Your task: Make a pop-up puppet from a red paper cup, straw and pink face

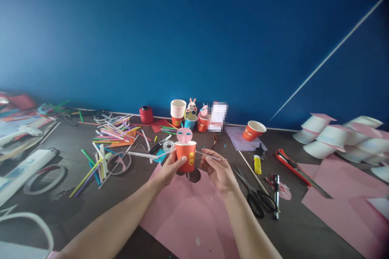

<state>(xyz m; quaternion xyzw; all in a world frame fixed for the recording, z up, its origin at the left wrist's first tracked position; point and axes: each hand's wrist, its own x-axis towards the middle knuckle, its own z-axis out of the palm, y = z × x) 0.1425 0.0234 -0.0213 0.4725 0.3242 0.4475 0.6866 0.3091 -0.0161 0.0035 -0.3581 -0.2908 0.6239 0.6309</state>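
An orange-red paper cup [190,158] with yellow lettering is gripped by my left hand [167,170], thumb across its front. Above its rim rises a pink paper animal face [184,134] with eyes and dark upright ears. A pale straw [148,155] sticks out to the cup's left, behind my left fingers. On the other side, a thin pale straw [209,155] reaches from the cup into my right hand [220,170], which pinches it between thumb and fingers. Pink paper [190,214] lies below both hands.
Loose coloured straws [114,131] and a tape roll [168,145] lie left. At the back stand stacked cups [178,109], a white rabbit figure [191,107] and a tilted red cup [254,130]. Black-handled scissors [255,198], a glue stick [257,164] and a red utility knife [296,168] lie right.
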